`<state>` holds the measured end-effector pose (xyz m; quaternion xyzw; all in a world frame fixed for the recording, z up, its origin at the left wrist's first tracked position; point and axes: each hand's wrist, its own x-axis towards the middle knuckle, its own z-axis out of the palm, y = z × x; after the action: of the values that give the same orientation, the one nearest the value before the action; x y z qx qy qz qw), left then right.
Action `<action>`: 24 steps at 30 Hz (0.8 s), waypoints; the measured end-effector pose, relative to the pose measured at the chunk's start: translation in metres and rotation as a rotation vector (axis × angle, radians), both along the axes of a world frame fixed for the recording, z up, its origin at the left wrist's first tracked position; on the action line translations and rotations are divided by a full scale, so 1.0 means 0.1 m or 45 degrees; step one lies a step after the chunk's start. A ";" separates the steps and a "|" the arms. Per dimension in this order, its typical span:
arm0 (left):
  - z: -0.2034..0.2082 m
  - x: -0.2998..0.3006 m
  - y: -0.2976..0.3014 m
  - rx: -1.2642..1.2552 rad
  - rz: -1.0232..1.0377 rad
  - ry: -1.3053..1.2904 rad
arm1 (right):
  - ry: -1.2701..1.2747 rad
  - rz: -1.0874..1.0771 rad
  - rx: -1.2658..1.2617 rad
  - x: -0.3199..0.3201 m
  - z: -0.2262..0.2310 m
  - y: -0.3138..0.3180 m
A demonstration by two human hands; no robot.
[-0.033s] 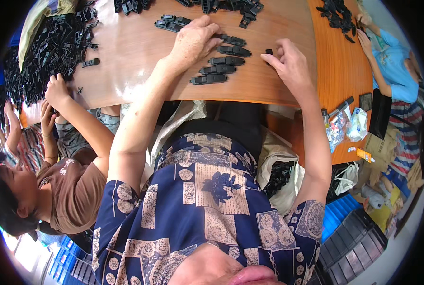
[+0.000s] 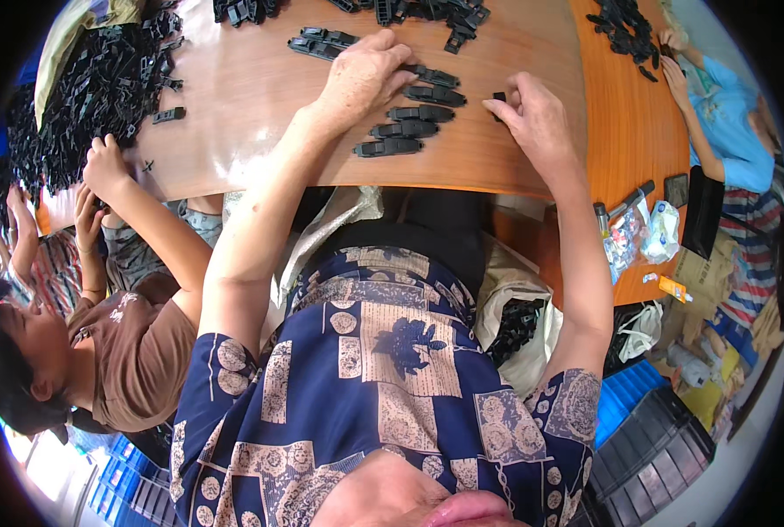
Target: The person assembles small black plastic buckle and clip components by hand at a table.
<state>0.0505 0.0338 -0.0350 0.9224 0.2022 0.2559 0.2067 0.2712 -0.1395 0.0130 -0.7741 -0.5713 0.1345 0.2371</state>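
Note:
On the wooden table (image 2: 260, 114), several long black plastic parts (image 2: 420, 113) lie one behind another in a slanting row. My left hand (image 2: 363, 79) reaches over the far end of that row. Its fingers are bent at the left end of the farthest part (image 2: 433, 76), whose tip they hide. To the right of the row, my right hand (image 2: 537, 119) pinches a small black piece (image 2: 499, 97) between thumb and fingers, near the table top. Two more black parts (image 2: 322, 40) rest side by side just beyond my left wrist.
A large heap of black pieces (image 2: 102, 83) covers the table's left, where a co-worker's hand (image 2: 108, 167) works. More black parts (image 2: 449, 18) lie at the far edge. A second person (image 2: 730, 119) sits at right, beside plastic bags (image 2: 661, 230). Below stands an open sack (image 2: 541, 347).

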 end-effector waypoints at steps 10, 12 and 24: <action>-0.09 0.03 0.04 0.048 -0.012 -0.089 | -0.039 -0.124 -0.004 0.04 -0.19 -0.06; -0.06 0.03 0.03 0.056 -0.014 -0.097 | -0.030 -0.148 -0.012 0.02 -0.16 0.01; 0.02 0.03 -0.03 -0.063 -0.022 -0.154 | -0.238 0.709 -0.126 -0.01 0.25 0.57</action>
<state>0.0535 0.0306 -0.0331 0.9016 0.1877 0.3042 0.2435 0.2698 -0.0822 0.0380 -0.6073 -0.7738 0.1501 0.0993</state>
